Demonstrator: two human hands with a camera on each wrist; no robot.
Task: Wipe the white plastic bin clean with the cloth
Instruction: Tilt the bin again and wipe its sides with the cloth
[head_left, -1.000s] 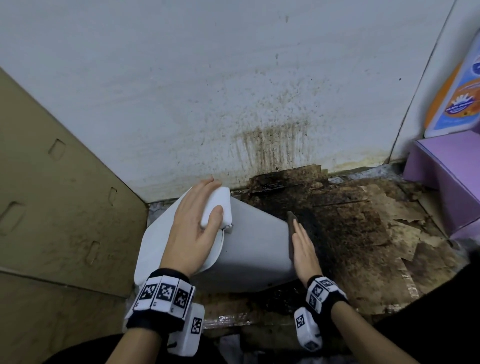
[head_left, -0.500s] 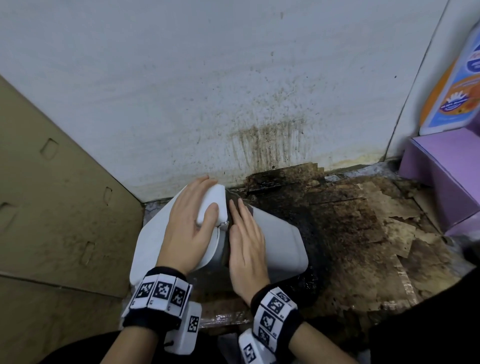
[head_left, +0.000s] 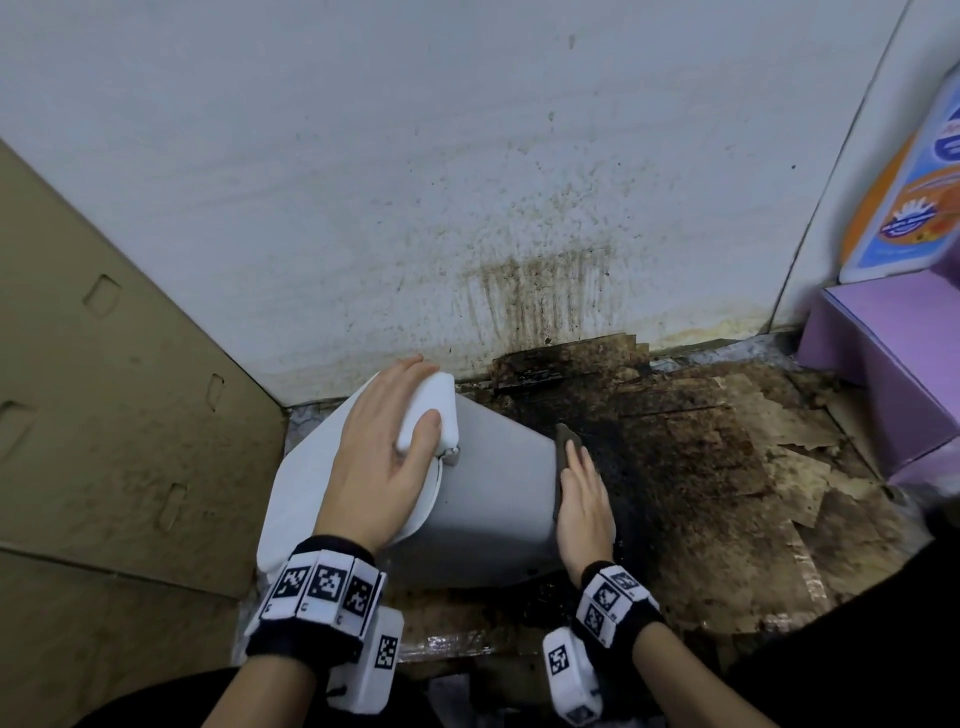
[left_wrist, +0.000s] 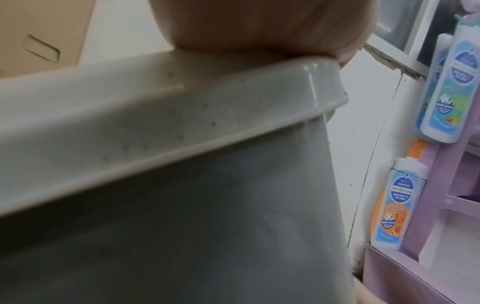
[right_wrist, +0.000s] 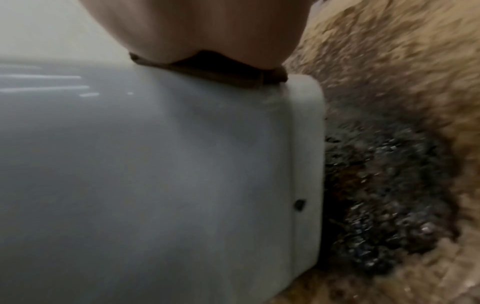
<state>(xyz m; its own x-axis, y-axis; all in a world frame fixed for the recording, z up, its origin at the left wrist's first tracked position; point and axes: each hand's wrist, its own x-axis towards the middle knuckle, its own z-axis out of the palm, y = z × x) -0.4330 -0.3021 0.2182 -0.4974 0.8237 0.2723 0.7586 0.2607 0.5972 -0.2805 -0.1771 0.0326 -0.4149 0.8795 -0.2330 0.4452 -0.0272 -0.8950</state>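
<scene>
Since half a second ago, your right hand (head_left: 584, 499) has slid from beside the lid to the bottom end of the white plastic bin (head_left: 498, 478), fingers straight, pressing the dark brown cloth (head_left: 563, 452) there. Your left hand (head_left: 382, 452) grips the bin's white lid handle (head_left: 431, 410). The bin lies on its side on the stained cardboard floor (head_left: 727, 467) by the wall, base pointing right.

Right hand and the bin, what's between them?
A dark cloth: the right hand presses it flat against the tilted bin near its base. The head and right wrist views both show it.
</scene>
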